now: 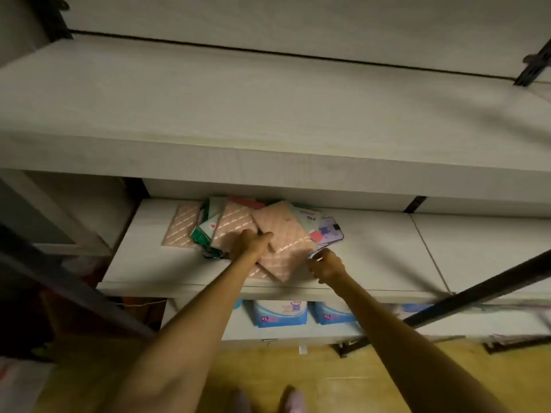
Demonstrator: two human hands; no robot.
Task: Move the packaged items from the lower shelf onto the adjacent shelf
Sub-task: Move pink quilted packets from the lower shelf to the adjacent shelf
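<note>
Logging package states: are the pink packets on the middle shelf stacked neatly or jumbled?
Jumbled: the pink packets overlap at different angles among green packets, under the left hand.

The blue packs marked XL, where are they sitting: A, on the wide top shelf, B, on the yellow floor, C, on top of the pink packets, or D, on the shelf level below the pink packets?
D: the blue packs marked XL stand on the level under the shelf board that carries the pink packets, which the left hand is touching.
</note>
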